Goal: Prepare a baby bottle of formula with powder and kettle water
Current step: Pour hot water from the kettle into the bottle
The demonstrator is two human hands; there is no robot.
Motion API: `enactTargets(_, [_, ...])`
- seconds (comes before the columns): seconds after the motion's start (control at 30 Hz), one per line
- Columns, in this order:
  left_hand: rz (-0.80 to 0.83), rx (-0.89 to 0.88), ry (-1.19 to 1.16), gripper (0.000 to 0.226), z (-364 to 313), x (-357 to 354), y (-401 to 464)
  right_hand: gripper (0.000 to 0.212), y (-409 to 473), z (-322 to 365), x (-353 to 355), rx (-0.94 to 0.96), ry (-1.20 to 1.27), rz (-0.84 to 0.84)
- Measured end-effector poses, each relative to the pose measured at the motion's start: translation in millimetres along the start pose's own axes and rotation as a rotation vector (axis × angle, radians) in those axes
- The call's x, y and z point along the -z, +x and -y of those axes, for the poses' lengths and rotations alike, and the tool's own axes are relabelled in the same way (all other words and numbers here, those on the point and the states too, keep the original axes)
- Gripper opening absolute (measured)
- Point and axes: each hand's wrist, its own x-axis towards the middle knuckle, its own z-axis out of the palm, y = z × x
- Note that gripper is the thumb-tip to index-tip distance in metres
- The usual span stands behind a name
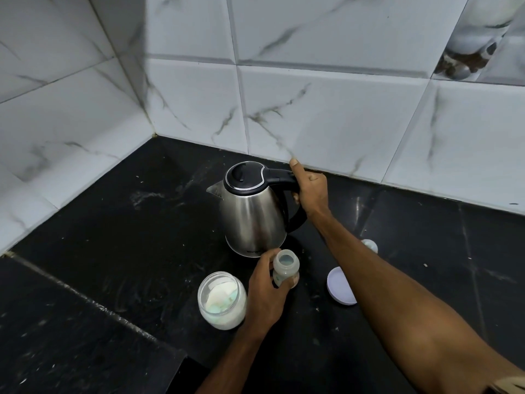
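A steel kettle (pixel 252 214) with a black lid and handle stands upright on the black counter (pixel 119 251). My right hand (pixel 309 189) is closed around its handle, thumb raised. In front of the kettle my left hand (pixel 267 291) grips a small translucent baby bottle (pixel 286 267); the bottle is upright and has no cap. To the left of that hand stands an open glass jar (pixel 222 300) of white powder with a pale green scoop lying in it.
A round white lid (pixel 339 285) lies flat to the right of the bottle, partly behind my right forearm. The bottle's teat cap (pixel 370 245) rests farther back right. Tiled walls (pixel 326 115) meet in a corner behind the kettle. A step in the counter runs along the left front.
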Motion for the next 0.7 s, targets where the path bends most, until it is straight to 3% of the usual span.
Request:
enactTargets(0.17, [0.005,0.005,0.005,0.058,-1.4,0.3,0.2,0.074,1.3,-4.4,1.5,-0.001,0.002,0.010])
enactTargets(0.7, [0.014,0.016,-0.003,0.058,-4.3,1.5,0.3,0.073,-3.0,-4.4,6.3,0.031,-0.022,0.064])
